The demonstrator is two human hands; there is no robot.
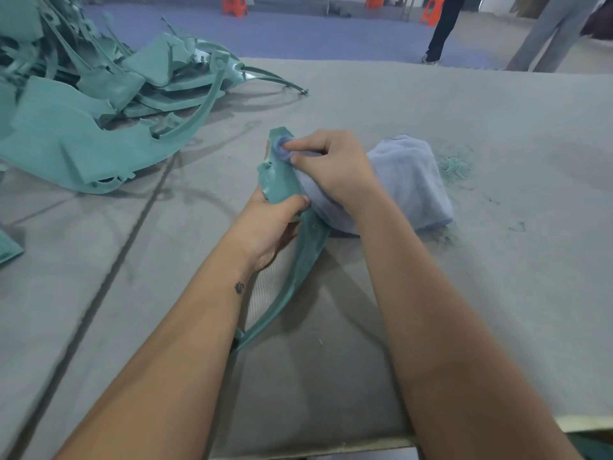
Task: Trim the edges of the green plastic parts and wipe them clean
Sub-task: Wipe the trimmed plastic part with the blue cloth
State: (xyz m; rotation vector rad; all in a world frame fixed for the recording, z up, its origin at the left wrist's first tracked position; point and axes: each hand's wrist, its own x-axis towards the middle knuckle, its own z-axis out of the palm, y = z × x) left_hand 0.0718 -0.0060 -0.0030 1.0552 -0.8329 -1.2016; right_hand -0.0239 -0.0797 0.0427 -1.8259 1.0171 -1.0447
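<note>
- Green plastic part [282,180]: long curved moulding, broad at its far end, tapering to a thin strip that runs back toward the person between the two forearms; held tilted above the grey table [431,104].
- Left hand [268,224]: fingers and thumb curled round the middle of the part, thumb lying across its upper face, just below the broad end.
- Right hand [331,167]: fingers curled, pinching a fold of the cloth and pressing it against the far tip of the part, just beyond the left hand's hold.
- Blue cloth [408,180]: soft towelling, its bulk bunched on the table to the right of the held part and behind the right hand; one corner drawn up under the fingertips.
- Green shavings [454,166]: small heap of thin trimmings on the table, just right of the cloth.
- Pile of green parts [99,94]: many similar mouldings heaped on the table, well to the left of and beyond the grip.
- Orange stools [235,3]: on the blue floor beyond the table.
- Standing people [544,31]: legs only, at the far right.
</note>
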